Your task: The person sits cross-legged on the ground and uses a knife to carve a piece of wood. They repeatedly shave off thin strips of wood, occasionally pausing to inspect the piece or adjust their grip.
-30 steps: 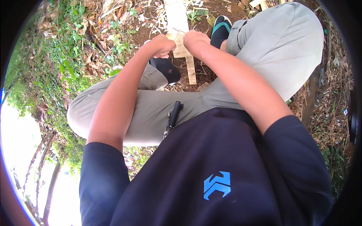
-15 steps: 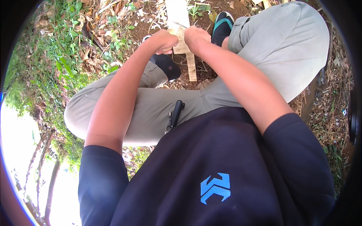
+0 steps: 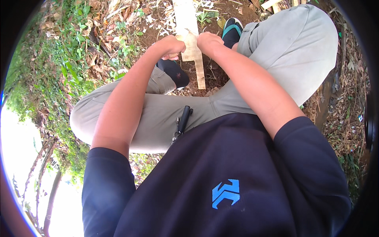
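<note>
A pale wooden board runs away from me between my feet, its near end cut down to a narrow strip. My left hand is closed at the board's left edge, and what lies in its fingers is hidden. On the right edge, my right hand is closed in a fist. From it a thin, greyish blade-like piece reaches over the wood; its handle is covered by the fingers.
My bent legs in grey trousers frame the board. A dark sock is left of it, a green-strapped sandal right. Wood shavings, leaves and green plants cover the soil. Wood pieces lie far right.
Both hands and the board appear slightly lower in the picture. My left hand sits a little farther from the right one, and more of the board shows between them.
</note>
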Tool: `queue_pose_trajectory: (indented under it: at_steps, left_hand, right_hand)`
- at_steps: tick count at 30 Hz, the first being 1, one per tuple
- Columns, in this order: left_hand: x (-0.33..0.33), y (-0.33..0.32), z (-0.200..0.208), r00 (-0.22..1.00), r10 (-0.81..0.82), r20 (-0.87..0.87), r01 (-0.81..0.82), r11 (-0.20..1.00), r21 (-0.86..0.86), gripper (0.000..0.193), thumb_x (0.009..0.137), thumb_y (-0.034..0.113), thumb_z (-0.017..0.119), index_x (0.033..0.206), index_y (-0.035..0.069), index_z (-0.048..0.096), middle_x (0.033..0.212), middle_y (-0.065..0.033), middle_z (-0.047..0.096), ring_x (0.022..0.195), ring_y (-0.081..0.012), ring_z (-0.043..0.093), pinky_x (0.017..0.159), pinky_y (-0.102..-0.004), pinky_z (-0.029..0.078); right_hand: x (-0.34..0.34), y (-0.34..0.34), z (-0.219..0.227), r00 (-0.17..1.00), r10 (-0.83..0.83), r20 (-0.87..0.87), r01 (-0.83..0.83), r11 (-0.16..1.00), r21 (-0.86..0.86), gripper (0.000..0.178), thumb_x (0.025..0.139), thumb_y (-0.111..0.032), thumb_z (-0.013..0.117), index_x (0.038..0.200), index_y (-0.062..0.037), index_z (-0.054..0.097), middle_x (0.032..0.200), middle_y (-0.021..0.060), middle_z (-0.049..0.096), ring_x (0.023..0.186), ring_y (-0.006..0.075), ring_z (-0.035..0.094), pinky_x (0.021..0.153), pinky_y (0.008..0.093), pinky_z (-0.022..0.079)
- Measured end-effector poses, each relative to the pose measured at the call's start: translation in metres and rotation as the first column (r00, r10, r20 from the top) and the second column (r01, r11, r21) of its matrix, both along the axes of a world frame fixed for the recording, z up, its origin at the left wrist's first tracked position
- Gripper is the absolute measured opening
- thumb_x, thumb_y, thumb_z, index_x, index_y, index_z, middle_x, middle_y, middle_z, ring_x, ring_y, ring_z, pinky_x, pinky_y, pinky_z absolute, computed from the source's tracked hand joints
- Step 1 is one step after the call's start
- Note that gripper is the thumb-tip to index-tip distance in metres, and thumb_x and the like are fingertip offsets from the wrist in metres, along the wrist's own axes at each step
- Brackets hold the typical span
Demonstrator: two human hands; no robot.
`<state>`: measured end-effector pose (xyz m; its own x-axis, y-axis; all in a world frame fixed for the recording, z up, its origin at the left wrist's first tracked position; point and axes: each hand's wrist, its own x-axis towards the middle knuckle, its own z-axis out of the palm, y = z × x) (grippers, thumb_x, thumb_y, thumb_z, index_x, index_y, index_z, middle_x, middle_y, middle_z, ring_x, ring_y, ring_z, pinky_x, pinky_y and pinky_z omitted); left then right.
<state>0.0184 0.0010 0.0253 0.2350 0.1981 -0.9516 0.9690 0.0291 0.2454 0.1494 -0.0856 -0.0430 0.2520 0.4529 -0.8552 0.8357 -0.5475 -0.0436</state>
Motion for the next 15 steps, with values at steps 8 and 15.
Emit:
queue_pose_trajectory:
  at_steps: [8, 15]
  left_hand:
    - [-0.001, -0.007, -0.011, 0.989, 0.130, 0.065, -0.129, 0.991, -0.021, 0.020, 0.074, 0.018, 0.059, 0.067, 0.001, 0.051, 0.054, -0.0089, 0.053, 0.038, -0.0110, 0.035, 0.035, -0.0293, 0.023]
    - [0.003, -0.003, -0.007, 0.999, 0.039, 0.002, -0.039, 0.999, -0.009, 0.021, 0.077, 0.019, 0.059, 0.069, 0.001, 0.052, 0.057, -0.0095, 0.056, 0.042, -0.0134, 0.045, 0.036, -0.0297, 0.025]
  right_hand:
    - [0.000, 0.008, 0.002, 0.998, -0.053, 0.040, 0.054, 0.998, -0.015, 0.030, 0.088, -0.002, 0.053, 0.113, -0.0044, 0.069, 0.121, 0.0149, 0.065, 0.110, 0.0312, 0.064, 0.087, 0.0414, 0.054]
    - [0.010, -0.002, -0.017, 0.999, 0.002, -0.051, 0.003, 0.994, 0.106, 0.030, 0.086, -0.003, 0.055, 0.112, -0.0053, 0.070, 0.120, 0.0139, 0.066, 0.108, 0.0296, 0.065, 0.086, 0.0398, 0.054]
